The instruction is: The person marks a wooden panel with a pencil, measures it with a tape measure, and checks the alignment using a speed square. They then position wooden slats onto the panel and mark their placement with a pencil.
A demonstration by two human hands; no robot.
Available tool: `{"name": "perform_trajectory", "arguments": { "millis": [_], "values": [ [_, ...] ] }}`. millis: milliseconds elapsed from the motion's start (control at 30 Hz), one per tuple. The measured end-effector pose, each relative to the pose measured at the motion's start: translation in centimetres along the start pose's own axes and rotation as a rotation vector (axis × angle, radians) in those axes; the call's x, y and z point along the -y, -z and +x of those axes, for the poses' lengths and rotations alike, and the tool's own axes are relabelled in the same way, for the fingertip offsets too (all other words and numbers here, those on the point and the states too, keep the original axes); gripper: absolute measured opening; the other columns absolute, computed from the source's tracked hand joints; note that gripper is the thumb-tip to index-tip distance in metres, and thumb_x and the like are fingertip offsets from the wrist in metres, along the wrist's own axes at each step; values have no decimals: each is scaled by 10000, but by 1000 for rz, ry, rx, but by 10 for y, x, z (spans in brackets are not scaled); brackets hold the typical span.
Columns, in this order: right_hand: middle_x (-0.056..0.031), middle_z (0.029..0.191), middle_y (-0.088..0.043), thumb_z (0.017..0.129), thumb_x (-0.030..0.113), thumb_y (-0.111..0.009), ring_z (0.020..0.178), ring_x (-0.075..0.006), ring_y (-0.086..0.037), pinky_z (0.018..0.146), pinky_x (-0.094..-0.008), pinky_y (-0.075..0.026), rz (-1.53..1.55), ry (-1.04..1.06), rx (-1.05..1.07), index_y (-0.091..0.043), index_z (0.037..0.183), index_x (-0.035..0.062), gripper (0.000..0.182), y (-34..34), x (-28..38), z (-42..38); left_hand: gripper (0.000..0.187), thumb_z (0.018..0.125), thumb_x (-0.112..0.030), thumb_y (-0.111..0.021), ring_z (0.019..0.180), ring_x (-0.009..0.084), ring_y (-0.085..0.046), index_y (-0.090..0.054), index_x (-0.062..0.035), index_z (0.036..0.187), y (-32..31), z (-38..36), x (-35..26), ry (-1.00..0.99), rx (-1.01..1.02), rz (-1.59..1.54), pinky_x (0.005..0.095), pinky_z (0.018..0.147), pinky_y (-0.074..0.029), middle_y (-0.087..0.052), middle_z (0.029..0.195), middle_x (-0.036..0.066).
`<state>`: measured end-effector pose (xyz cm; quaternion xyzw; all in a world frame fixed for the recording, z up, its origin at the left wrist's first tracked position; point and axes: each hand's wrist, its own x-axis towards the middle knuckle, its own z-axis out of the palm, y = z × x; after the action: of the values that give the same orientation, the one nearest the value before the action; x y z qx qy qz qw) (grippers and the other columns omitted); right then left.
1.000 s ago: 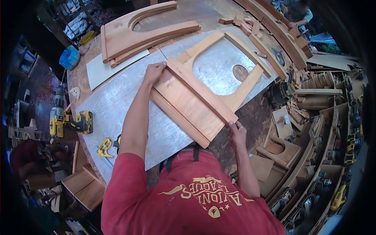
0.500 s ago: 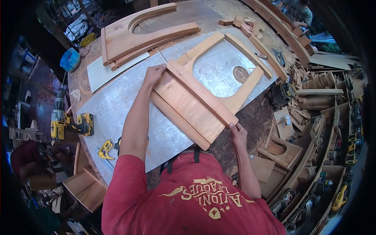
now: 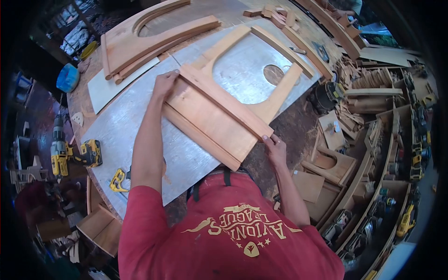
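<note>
A long wooden rail (image 3: 224, 99) lies along the joint between a flat wooden panel (image 3: 210, 120) and a pale U-shaped wooden frame (image 3: 276, 95). My left hand (image 3: 166, 83) is closed on the rail's upper left end. At the lower right end, my right hand (image 3: 275, 148) pinches the rail with the thumb near its top. The panel has a second rail (image 3: 199, 136) along its near edge. Beneath these parts is a grey metal-like sheet (image 3: 116, 135) on the workbench.
A yellow drill (image 3: 59, 151) lies at the left edge, near a yellow clamp (image 3: 117, 181). Stacked wooden frames (image 3: 140, 44) rest at the upper left. A blue container (image 3: 68, 78) stands beyond. Tool shelves (image 3: 373, 210) line the right; part of another person (image 3: 351, 6) shows at top right.
The view has shifted, so the bench and wooden parts appear slightly further left and higher. Both hands keep their hold on the rail's ends.
</note>
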<state>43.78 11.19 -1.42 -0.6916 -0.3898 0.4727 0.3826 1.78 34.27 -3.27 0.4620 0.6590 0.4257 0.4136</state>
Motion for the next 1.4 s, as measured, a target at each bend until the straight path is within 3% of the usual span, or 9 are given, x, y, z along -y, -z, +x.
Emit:
{"name": "perform_trajectory", "arguments": {
  "millis": [100,200,267,367,533,733,833,1100,1400],
  "values": [
    [-80,1113,-719,927,238,-721,1008,-126,-627,909,-269,-469,118,-9,3,-652,1284,-74,479,-2,-2,0,412,945,-334,-708,962,172,-671,-749,17,1156,0,-5,-5,7,7,-66,310,885,-525,-758,1054,115],
    [52,786,-530,930,275,-731,661,-44,-438,600,-238,-317,192,48,6,-686,1215,-31,421,-8,-4,0,424,949,-341,-707,960,170,-672,-742,15,1175,-1,-9,-9,-11,-11,-42,308,889,-523,-755,1071,120],
    [68,755,-525,929,261,-732,616,-26,-425,557,-227,-313,222,41,8,-688,1213,-29,408,-7,-2,-1,431,952,-346,-705,971,175,-674,-737,16,1184,-1,-7,-7,-3,-7,-33,309,900,-522,-753,1086,122],
    [-21,995,-692,924,194,-722,842,-63,-567,746,-228,-439,204,-45,28,-655,1280,-71,449,-3,8,-6,435,956,-348,-701,988,181,-678,-732,16,1193,0,-5,-4,-6,-3,-36,309,915,-519,-751,1103,129],
    [23,901,-645,926,202,-715,733,-41,-495,629,-220,-389,159,-46,21,-658,1269,-79,447,-2,7,-5,431,960,-342,-695,997,186,-681,-730,19,1194,-1,-5,-5,-14,-7,-23,308,923,-519,-750,1116,136],
    [22,907,-649,925,211,-723,744,-39,-494,638,-220,-393,168,0,1,-668,1253,-75,438,-4,9,-6,424,960,-341,-694,976,178,-680,-738,19,1178,-1,-4,-4,-6,0,-31,311,903,-526,-754,1091,124],
    [79,681,-534,932,289,-734,516,-14,-381,463,-223,-270,167,41,-18,-709,1196,-1,392,-7,6,-5,416,957,-340,-695,967,174,-679,-745,16,1167,0,-3,-2,5,2,-37,311,890,-528,-756,1079,120],
    [93,670,-505,936,268,-733,515,-16,-380,463,-223,-272,123,156,-51,-713,1177,-8,367,-7,-16,7,412,952,-340,-699,960,168,-673,-747,15,1157,0,11,19,-60,26,-48,315,881,-532,-761,1066,114],
    [104,604,-428,952,275,-720,475,-19,-333,438,-233,-248,135,18,-5,-724,1085,10,297,-4,-1,2,385,944,-287,-715,1029,179,-684,-732,23,1172,0,-11,-12,35,22,-96,300,924,-525,-750,1147,129]
  ]
}}
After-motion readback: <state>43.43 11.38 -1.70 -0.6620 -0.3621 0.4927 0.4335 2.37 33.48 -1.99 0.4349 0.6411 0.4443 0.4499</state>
